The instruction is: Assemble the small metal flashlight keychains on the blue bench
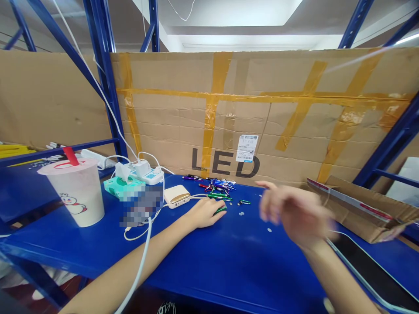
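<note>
On the blue tabletop (pixel 238 261), my left hand (pixel 204 212) rests palm down, its fingers closed on a small shiny green metallic piece (pixel 220 210); its exact kind is hard to make out. Just beyond the fingers is a pile of slim metallic pieces (pixel 222 185) in blue, red, purple and green. One separate green piece (pixel 245 202) lies right of the pile. My right hand (pixel 294 213) is raised above the table, blurred by motion. Its fingers look loosely apart, and nothing shows in them. Small whitish discs (pixel 269 230) are scattered between the hands.
A cup with a red straw (pixel 77 192) stands at left, near a tissue pack (pixel 119 187), a power strip (pixel 147 174) and a white box with cables (pixel 177 196). A cable crosses my left forearm. At right are a phone-like slab (pixel 376 274) and an open carton (pixel 363 209). Cardboard (pixel 176 131) walls the back.
</note>
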The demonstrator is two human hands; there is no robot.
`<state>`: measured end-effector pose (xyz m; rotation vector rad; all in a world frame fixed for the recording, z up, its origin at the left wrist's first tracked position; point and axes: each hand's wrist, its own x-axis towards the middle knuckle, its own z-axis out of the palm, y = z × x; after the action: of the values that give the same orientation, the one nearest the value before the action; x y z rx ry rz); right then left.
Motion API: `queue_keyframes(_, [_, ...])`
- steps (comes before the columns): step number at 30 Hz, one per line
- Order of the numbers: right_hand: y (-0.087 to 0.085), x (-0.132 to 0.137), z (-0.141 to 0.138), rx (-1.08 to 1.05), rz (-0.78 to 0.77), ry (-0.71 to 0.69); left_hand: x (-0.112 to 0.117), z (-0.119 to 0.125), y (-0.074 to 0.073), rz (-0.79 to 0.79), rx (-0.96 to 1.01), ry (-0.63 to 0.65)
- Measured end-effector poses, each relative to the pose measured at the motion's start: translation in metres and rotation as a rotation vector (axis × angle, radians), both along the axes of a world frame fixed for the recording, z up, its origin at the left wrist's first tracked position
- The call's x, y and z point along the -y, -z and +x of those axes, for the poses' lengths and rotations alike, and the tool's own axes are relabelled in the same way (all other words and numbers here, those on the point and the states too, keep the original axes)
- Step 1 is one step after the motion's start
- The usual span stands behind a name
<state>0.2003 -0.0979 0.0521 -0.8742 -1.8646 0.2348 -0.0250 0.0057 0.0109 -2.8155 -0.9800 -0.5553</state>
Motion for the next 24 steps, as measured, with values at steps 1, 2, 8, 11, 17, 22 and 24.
queue_keyframes(1, [-0.010, -0.024, -0.015, 0.032, -0.054, 0.008, -0.001, 0.000, 0.001, 0.005, 0.010, -0.036])
queue_keyframes(2, [-0.013, -0.046, -0.026, 0.088, -0.102, 0.056, -0.002, -0.001, 0.001, 0.012, 0.024, -0.071])
queue_keyframes(8, [0.045, -0.095, -0.023, 0.616, -0.075, 0.273, -0.005, -0.001, 0.001, 0.023, 0.089, -0.195])
queue_keyframes(11, [0.060, -0.094, -0.016, 0.709, -0.072, 0.298, -0.003, 0.002, 0.001, 0.011, 0.094, -0.183])
queue_keyframes(17, [0.054, -0.096, -0.018, 0.748, -0.082, 0.272, 0.003, 0.007, 0.000, -0.109, 0.165, 0.023])
queue_keyframes(22, [0.057, -0.098, -0.015, 0.664, -0.069, 0.303, 0.007, 0.010, -0.001, -0.184, 0.206, 0.122])
queue_keyframes(24, [0.059, -0.098, -0.014, 0.653, -0.064, 0.312, 0.007, 0.011, 0.000, -0.187, 0.180, 0.139])
